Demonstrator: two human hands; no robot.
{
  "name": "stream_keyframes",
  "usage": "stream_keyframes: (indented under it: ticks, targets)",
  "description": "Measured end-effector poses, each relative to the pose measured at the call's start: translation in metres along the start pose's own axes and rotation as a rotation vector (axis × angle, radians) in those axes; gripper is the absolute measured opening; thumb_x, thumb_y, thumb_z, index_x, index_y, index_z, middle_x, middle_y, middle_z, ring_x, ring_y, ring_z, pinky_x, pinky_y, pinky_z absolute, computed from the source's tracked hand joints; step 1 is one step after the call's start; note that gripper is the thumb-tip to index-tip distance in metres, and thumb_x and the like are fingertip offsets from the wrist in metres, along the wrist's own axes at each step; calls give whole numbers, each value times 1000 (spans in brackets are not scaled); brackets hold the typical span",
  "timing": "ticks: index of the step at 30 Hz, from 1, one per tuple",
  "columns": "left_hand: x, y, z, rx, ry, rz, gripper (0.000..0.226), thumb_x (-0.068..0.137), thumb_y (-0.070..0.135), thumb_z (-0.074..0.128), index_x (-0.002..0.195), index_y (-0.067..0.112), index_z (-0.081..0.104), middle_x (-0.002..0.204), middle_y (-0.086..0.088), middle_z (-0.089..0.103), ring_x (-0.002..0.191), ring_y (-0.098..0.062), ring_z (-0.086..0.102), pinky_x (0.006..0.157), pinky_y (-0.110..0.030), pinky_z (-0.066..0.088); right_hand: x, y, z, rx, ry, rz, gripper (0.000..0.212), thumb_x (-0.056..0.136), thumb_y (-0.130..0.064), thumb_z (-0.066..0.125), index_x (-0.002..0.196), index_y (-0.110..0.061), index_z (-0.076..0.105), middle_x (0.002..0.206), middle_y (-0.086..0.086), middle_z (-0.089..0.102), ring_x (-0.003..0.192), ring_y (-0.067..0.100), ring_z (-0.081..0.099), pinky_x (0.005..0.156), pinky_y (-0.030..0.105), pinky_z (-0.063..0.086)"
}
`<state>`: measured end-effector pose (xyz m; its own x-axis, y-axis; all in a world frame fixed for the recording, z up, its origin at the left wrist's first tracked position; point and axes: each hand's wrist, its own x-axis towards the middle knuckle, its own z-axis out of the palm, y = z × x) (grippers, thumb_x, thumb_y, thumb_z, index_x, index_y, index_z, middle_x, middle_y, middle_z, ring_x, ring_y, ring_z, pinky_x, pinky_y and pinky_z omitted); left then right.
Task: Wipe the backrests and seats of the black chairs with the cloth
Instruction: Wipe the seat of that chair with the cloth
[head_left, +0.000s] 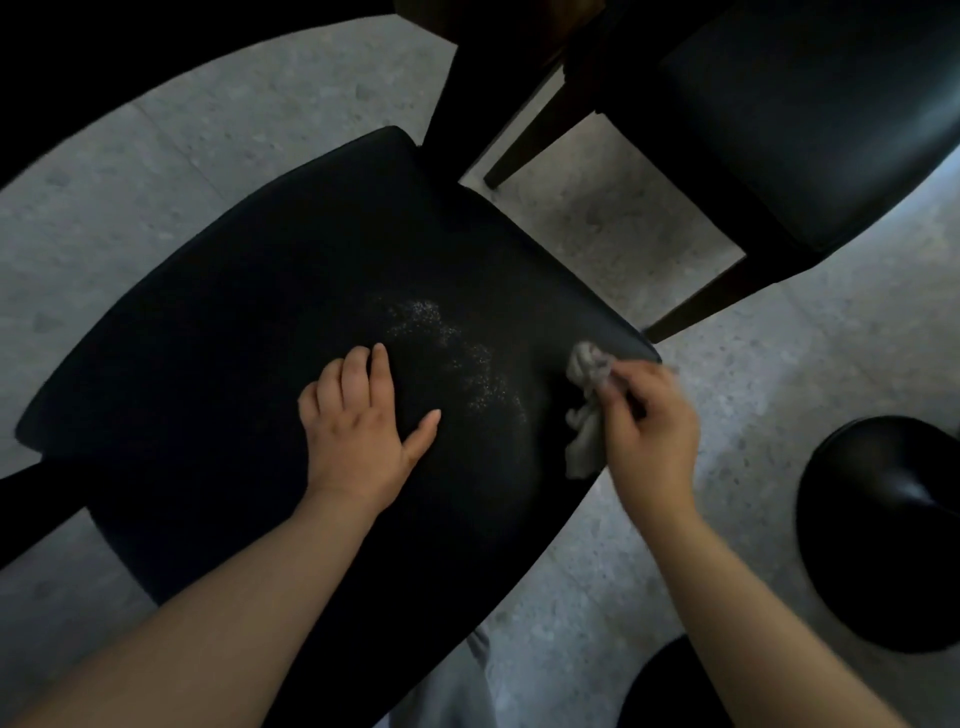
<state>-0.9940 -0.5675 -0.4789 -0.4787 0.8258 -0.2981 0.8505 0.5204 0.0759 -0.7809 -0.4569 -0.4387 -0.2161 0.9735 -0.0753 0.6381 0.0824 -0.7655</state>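
A black chair seat (234, 332) fills the middle of the view, with a patch of pale dust specks (457, 358) on it. My left hand (363, 426) rests flat on the seat, fingers straight, just left of the specks. My right hand (649, 421) pinches a crumpled grey cloth (587, 410) at the seat's right edge, and the cloth touches the seat. The hand and cloth look a little blurred.
A second black chair (810, 135) with dark wooden legs stands at the upper right. A rounded black object (883, 530) sits at the lower right. Grey speckled floor (623, 223) shows between the chairs and to the left.
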Motion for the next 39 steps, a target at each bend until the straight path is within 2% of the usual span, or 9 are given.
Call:
stream_keyframes:
  ticks: [5,11,15,19,23,26,31,34,39]
  targets:
    - [2,-7,-18,-188,-55,12,86,86,67,39,150,12,29,147,-7,27,133,-25,27,112,-43,26,71,-39,27,-146,-163,-219,20,94,-16,61,111,-18,72,104,-8,57,96,5,53,84,8,37]
    - [10,-49,-54,-497,7,25,57,90,42,60,140,16,47,130,2,46,120,-13,45,101,-30,41,99,-66,68,-164,-279,-363,22,92,-12,62,112,-15,72,106,-2,61,99,8,55,88,20,43]
    - [19,-81,-58,-336,76,-142,64,87,51,59,139,15,46,133,-6,43,123,-24,42,102,-40,41,110,-89,94,-158,-314,-411,22,92,-10,61,111,-13,72,105,-3,60,102,12,56,91,26,46]
    - [21,-103,-44,-180,-97,-239,95,85,71,44,155,16,14,158,-11,10,145,-30,12,117,-48,20,125,-119,127,-184,-403,-462,25,93,-8,59,115,-10,70,111,2,60,104,15,56,93,22,41]
    - [16,-104,-24,-84,-142,-211,100,84,78,26,155,16,-8,159,-9,-12,147,-29,-7,120,-48,8,146,-135,167,-304,-538,-512,27,96,-12,56,121,-12,67,118,6,59,110,20,55,98,28,42]
    - [19,-103,-21,-80,-137,-227,101,84,79,24,154,16,-11,159,-8,-15,147,-29,-9,119,-49,6,148,-129,181,-363,-607,-477,26,97,-18,57,120,-16,67,118,4,58,110,19,55,100,33,44]
    - [18,-104,-21,-89,-149,-217,100,85,78,23,154,15,-12,158,-7,-19,146,-29,-12,119,-50,4,118,-98,141,-340,-727,-513,18,92,-12,62,104,-22,70,97,-11,55,94,5,54,84,18,38]
    - [18,-102,-22,-84,-172,-215,99,86,76,24,153,15,-15,157,-8,-22,146,-30,-13,119,-51,3,107,-95,110,-378,-865,-492,18,88,-11,68,98,-25,73,96,-13,58,93,5,58,85,20,44]
    - [19,-104,-21,-107,-182,-203,98,87,76,23,153,14,-17,157,-9,-25,146,-31,-17,118,-53,-1,122,-143,141,-262,-739,-607,20,89,-9,65,103,-20,74,100,-3,62,96,13,60,87,27,46]
